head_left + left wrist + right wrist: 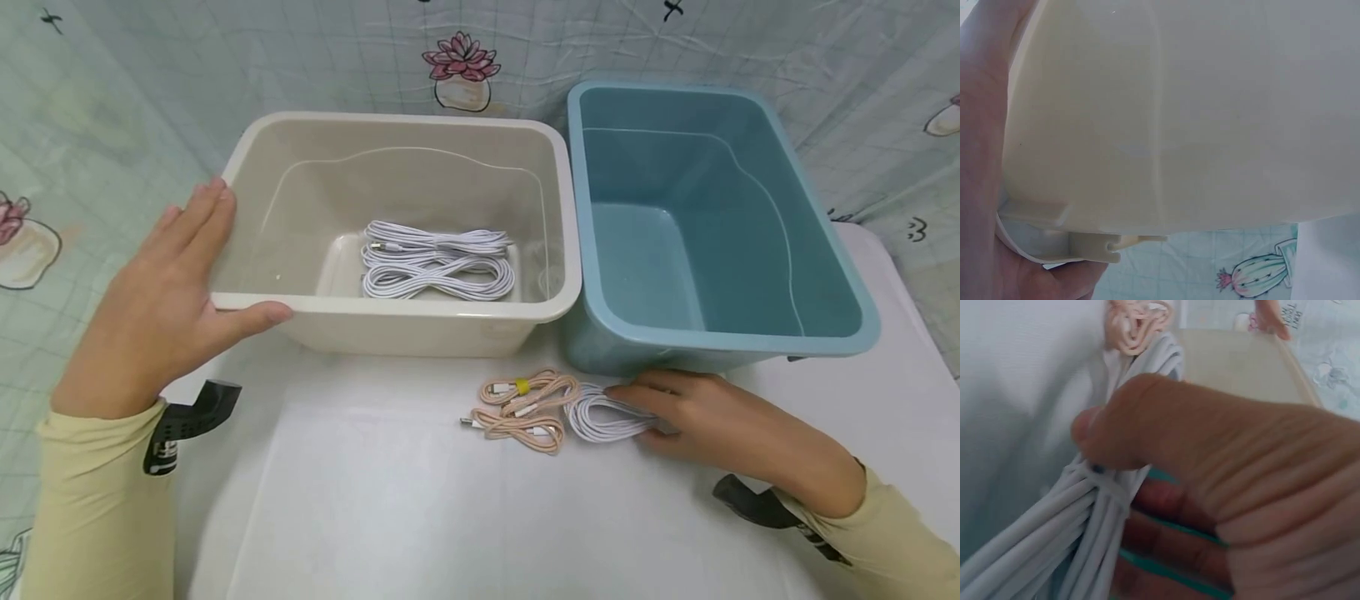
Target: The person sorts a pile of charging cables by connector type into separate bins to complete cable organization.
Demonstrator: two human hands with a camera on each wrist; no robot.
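My left hand [168, 287] rests at the front left corner of a beige plastic bin [442, 327]. Its fingers lie straight along the left rim and the thumb along the front rim. Inside that bin lie bundles of white cable [438, 262]. In front of the bins, my right hand [712, 421] pinches a coil of white cable [607, 417] between thumb and fingers. The right wrist view shows the thumb over the tied middle of this coil [1094, 506]. Touching its left side are several peach-coloured cables [528, 408], one with a yellow tie.
A blue bin [750, 337] stands right of the beige one, their rims side by side, with nothing visible inside it. Both bins stand on a white-covered table [420, 508]. Behind them hangs a checked cloth with plant drawings [337, 50].
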